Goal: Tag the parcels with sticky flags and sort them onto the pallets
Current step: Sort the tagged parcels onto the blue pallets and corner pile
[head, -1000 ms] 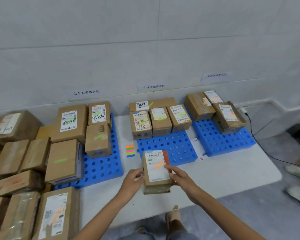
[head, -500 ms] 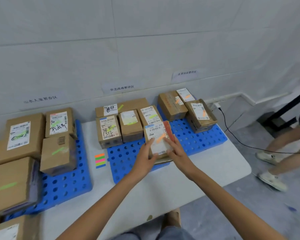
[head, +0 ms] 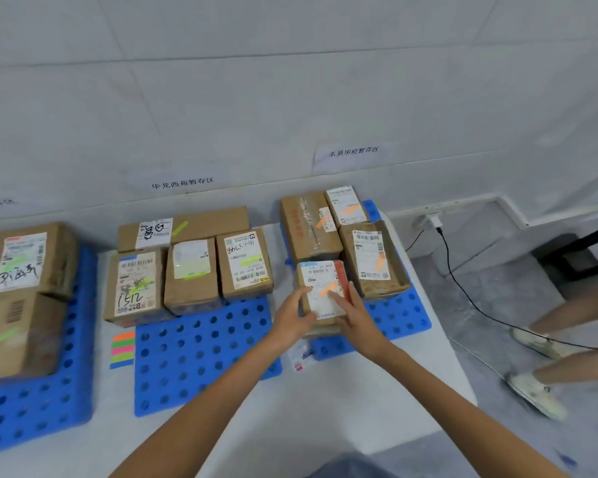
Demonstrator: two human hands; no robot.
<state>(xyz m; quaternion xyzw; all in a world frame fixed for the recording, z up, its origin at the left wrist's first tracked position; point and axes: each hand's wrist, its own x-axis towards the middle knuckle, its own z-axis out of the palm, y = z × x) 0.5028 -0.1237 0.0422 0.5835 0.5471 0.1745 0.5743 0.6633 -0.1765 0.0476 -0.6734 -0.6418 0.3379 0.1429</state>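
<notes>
1. Centrally, a small rectangular cardboard parcel (head: 321, 291) sat at the front left part of the right pallet (head: 401, 319), a bright blue plastic slab pierced with rows of round holes. Whether the parcel rested fully on it could not be told.
2. Its top carried a smooth white shipping label, a red strip along the right edge, and a slanted orange flag (head: 328, 289) stuck on the label.
3. The left hand (head: 292, 317) gripped the parcel's left edge, with fingers curled around the side.
4. The right hand (head: 354, 315) held the right edge, fingers running up that side and the thumb lying on the label.
5. Three more brown boxes with orange flags stood behind and just beside the parcel; one was wrapped in glossy clear tape.
6. A middle pallet (head: 201, 350) of the same blue plastic bore four boxes marked with yellow-green flags along its back.
7. A left pallet (head: 49, 391) held larger boxes with green flags.
8. Between those two pallets, a pad of sticky flags (head: 122, 350) in orange, green, pink and blue stripes lay flat on the white table (head: 325, 426).
9. A thin black cable (head: 463, 291) trailed over the grey floor at right, near another person's pale shoes (head: 539, 391).
</notes>
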